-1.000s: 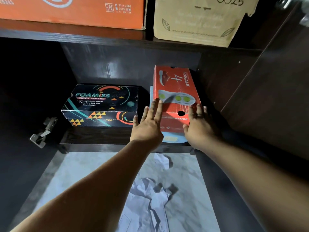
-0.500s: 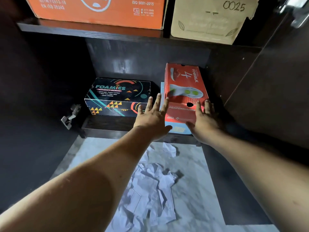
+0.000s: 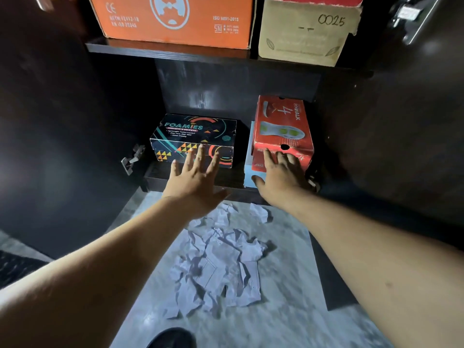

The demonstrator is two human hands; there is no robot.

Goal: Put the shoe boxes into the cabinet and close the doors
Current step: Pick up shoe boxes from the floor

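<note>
The left hand is being held with fingers spread wide and straight, in front of the black shoe box; whether the fingertips are touching its front face cannot be told. The right hand is being held open, fingers extended over the front of the red shoe box, nothing being gripped. The red shoe box is being carried by a light blue box beneath it, at the right side of the lower shelf of the cabinet. The black shoe box is lying at the left of the same shelf, apart from the red one. An orange box and a brown carton are being stored on the upper shelf. Crumpled paper is lying on the floor below.
</note>
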